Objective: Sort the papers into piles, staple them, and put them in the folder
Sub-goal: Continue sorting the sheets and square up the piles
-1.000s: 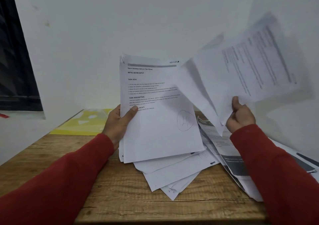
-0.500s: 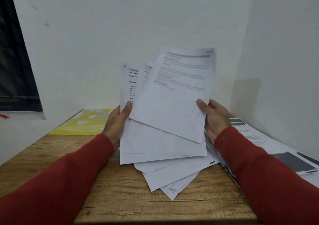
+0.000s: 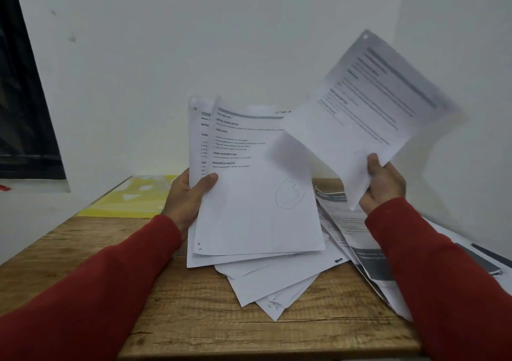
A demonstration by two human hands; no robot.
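above the right side of the table, the right hand pinches one sheet by its lower corner, thumb on the front, the page tilted up and blurred. the left hand clamps a stack of papers at its left edge, thumb across the top page; the stack's lower edge sits at or just above the loose sheets fanned toward the near edge — i cannot tell if it touches them. more printed pages lie along the right edge, partly under the right sleeve. a yellow folder lies at the far left corner.

risks: a corner pinch lets the single sheet flop or slip, and it could land on the wrong pile; the thumb-only hold on the stack may let lower pages slide out and mix with the fanned ones.

no stapler is visible. the raised sheet's text is unreadable, and the right-edge pages are cut off by the frame.
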